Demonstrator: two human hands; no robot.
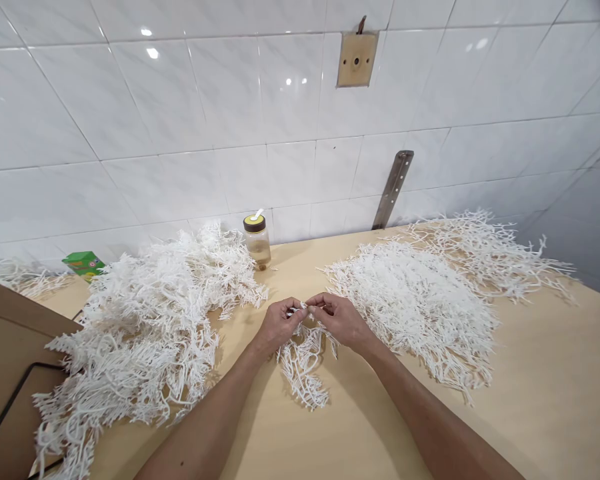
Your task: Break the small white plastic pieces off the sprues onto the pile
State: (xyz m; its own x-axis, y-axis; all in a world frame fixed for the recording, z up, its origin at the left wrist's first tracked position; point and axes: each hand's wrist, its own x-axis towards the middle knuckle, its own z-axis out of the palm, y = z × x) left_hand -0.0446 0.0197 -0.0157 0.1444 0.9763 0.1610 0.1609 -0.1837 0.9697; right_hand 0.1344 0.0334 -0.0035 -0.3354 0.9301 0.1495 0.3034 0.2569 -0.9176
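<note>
My left hand (279,325) and my right hand (339,320) meet over the middle of the wooden table (530,400). Both pinch the top of a bunch of white plastic branched sprigs (303,363), which hangs down onto the table below them. A tall heap of the same white sprigs (145,333) lies to the left of my hands. A flatter spread of white sprigs (420,300) lies to the right, touching my right wrist.
A small jar with a brown lid (257,241) stands at the back by the white tiled wall (180,133). A green box (84,264) sits at far left. A brown cardboard box (10,360) is at the left edge. A metal bracket (393,190) leans on the wall.
</note>
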